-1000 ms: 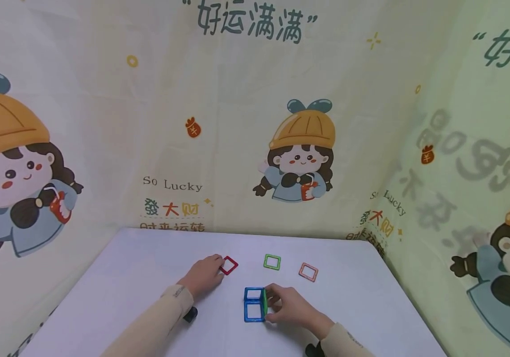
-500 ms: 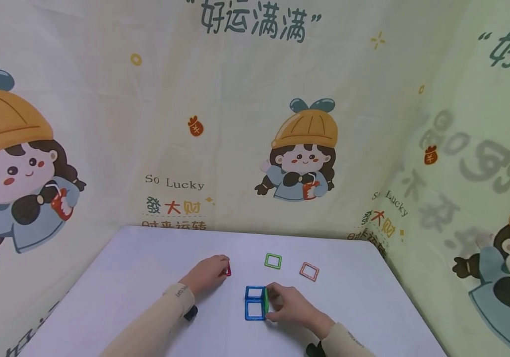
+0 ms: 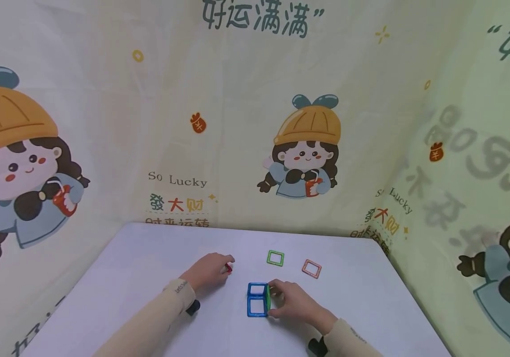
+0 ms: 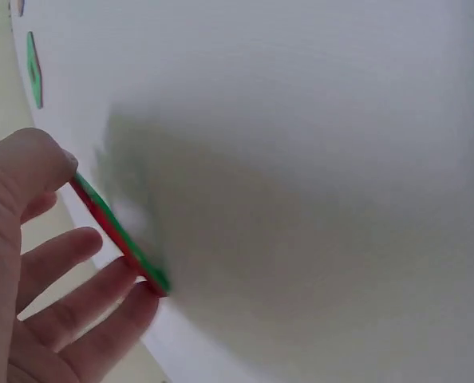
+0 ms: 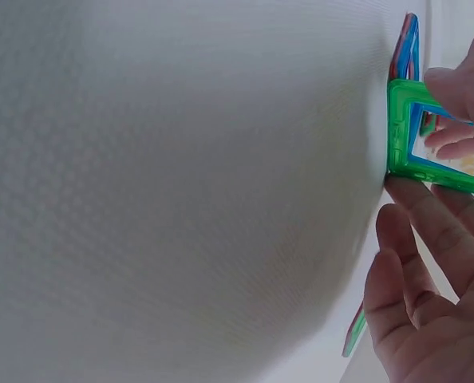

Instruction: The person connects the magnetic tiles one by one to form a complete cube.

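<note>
A: What is the left hand (image 3: pixel 208 271) gripping?

B: A red square frame (image 3: pixel 228 268) of glossy plastic, mid-surface. Its grip is pinching the frame between thumb and fingers, and the hand is hiding most of it in the head view. The left wrist view is showing it edge-on (image 4: pixel 116 232), and green is showing along that edge, though I cannot tell why.

A: And the right hand (image 3: pixel 294 304)?

B: Its grip is closing on a green square frame (image 5: pixel 428 140) standing upright against two blue square frames (image 3: pixel 257 299), near the surface's front. The fingers are covering part of the green one.

A: Anything lying behind them?

B: A second green frame (image 3: pixel 275 258) and a pink frame (image 3: pixel 311 268) are lying flat and apart on the smooth white surface (image 3: pixel 139 277). All are hollow squares. The printed cartoon cloth (image 3: pixel 246 124) is hanging behind.
</note>
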A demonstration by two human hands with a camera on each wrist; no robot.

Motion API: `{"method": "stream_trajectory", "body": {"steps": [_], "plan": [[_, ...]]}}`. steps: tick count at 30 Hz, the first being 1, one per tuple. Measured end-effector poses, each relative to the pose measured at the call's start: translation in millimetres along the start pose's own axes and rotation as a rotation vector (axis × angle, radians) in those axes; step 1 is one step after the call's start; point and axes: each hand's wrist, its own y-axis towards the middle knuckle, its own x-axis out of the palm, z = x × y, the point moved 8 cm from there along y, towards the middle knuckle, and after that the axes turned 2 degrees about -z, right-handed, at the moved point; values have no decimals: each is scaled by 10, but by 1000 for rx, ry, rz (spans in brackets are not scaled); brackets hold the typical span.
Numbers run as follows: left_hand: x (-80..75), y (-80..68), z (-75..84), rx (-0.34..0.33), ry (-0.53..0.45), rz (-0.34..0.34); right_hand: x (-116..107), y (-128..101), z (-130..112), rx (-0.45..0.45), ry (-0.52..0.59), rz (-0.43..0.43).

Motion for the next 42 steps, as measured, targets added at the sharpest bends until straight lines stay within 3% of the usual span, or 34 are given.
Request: {"method": "stream_trajectory", "body": {"steps": [4,7,13,17,26,42], "plan": [[-42,-13,61,65,64,33,-9,1,-6,-9,-14,1],[-44,-7,61,74,69,26,-13,15,4,-17,-24,3],[-22,32,-28,-32,-92,-45,-24,46,39,-32,-39,14],[-79,28,-15,-91,-176,-55,-50,61,60,-19,-34,13],[-75,42,-39,-131,-268,-54,-47,92,114,7,-15,-3],[-43,-41,-43,-202,-434,-122,-32,99,106,-6,-22,1]]}}
